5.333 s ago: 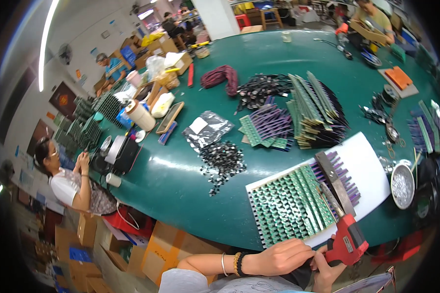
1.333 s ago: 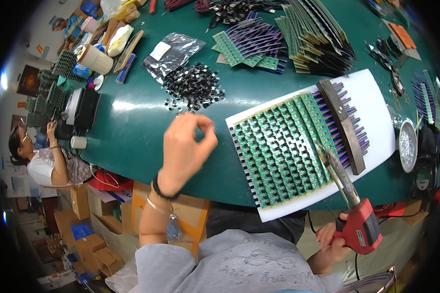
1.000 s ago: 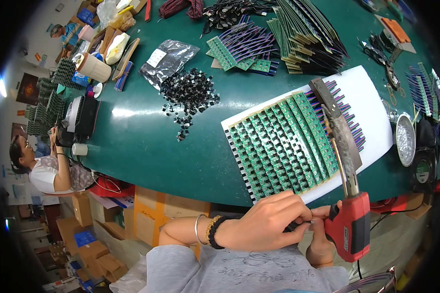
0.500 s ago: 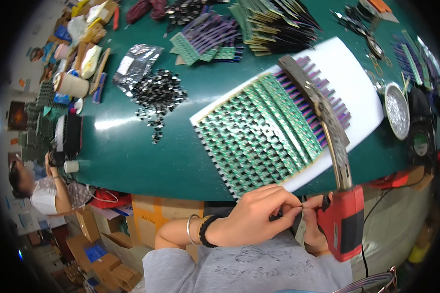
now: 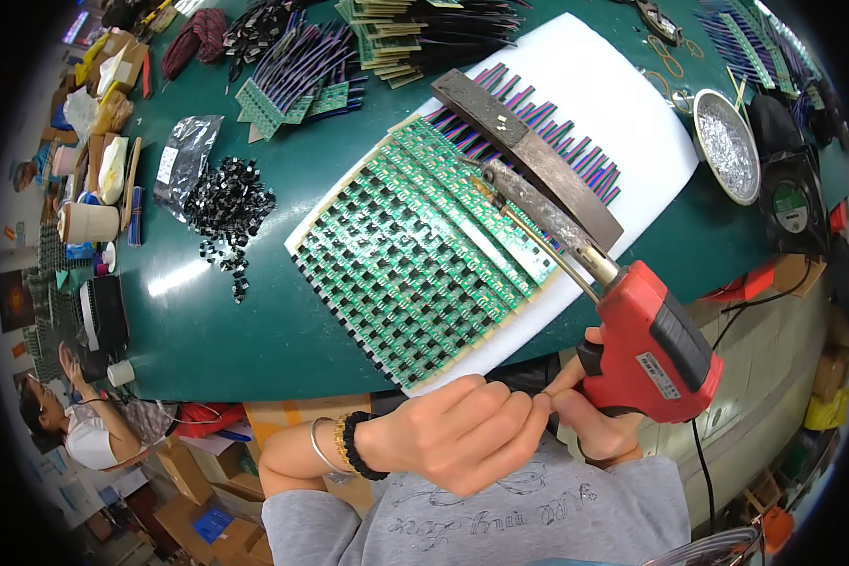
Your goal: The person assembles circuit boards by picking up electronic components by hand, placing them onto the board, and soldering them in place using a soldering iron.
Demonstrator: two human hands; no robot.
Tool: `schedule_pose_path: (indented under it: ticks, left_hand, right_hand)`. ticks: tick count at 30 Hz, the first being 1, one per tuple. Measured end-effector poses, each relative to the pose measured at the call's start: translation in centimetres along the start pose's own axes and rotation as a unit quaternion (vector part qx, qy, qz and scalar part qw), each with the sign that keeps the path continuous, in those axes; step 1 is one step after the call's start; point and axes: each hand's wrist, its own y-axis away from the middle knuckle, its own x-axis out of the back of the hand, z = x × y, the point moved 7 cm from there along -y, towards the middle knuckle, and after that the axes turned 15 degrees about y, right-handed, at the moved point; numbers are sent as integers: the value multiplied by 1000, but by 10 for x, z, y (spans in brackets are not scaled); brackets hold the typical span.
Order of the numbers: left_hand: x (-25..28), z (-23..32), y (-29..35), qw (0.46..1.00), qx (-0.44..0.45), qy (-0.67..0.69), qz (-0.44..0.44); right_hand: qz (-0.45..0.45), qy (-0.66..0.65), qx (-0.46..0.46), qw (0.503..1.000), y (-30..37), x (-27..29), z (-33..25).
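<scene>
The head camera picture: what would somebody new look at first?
Probably the red soldering gun in the right hand, right of centre. Next, the rows of green circuit boards on the white foam sheet, mid-picture. Then the heap of little black parts on the green table, to their left.

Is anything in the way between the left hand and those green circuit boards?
Nothing visible blocks the left hand from the green circuit boards; only a strip of white foam shows between. The red soldering gun overlaps them only farther right.
</scene>
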Motion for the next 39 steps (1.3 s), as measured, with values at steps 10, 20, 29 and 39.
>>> schedule_pose_path:
  ticks: [10,20,29,39]
  left_hand:
    - [8,-69,12,949,288,-48,120]
    - [8,-75,13,933,341,-32,114]
    - [8,-77,11,934,339,-22,112]
    - [7,-77,9,935,338,-17,111]
  right_hand:
    - [-3,1,-33,999,43,22,28]
    - [-64,-76,-13,995,69,50,29]
    - [-106,-215,-122,963,101,55,53]
    - [59,-30,-192,979,114,64,55]
